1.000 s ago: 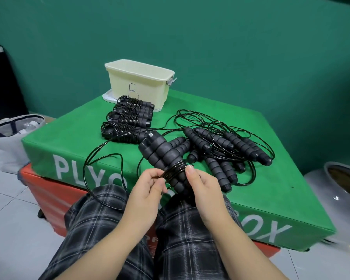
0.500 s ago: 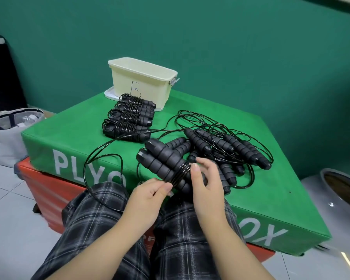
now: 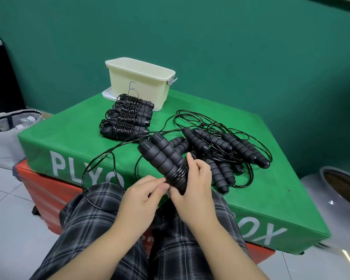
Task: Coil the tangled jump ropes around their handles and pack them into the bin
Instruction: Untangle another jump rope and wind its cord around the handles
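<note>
Gripping the lower end of a pair of black foam handles (image 3: 164,158), the right hand (image 3: 192,190) is seen at lower centre of the frame, its fingers curled round the pair and its thumb laid along the side. The two handles are held together, tilted up and to the left, with several turns of black cord (image 3: 177,173) wound tightly round them just above the fingers. The left hand (image 3: 143,197) is held just beside, its thumb and forefinger pinched at the wound cord; the strand itself is hidden between the fingertips. From the handles a long loose loop of cord (image 3: 95,170) is trailed leftward over the front edge of the green plyo box (image 3: 73,134) and down onto the plaid trousers (image 3: 89,223).

Right of the hands, a tangled heap of jump ropes (image 3: 226,150) is spread on the box top, handles crossed and cords looped around them. Toward upper centre, a row of coiled jump ropes (image 3: 127,120) is laid side by side, wound round their handles. Just behind them, at the far edge of the box, a cream plastic bin (image 3: 141,83) marked with a handwritten letter is set on its lid (image 3: 107,96). A red box (image 3: 47,190) is stacked beneath the green one. A grey bag (image 3: 6,134) is seen at the left edge and a grey pot (image 3: 335,199) at the right.
</note>
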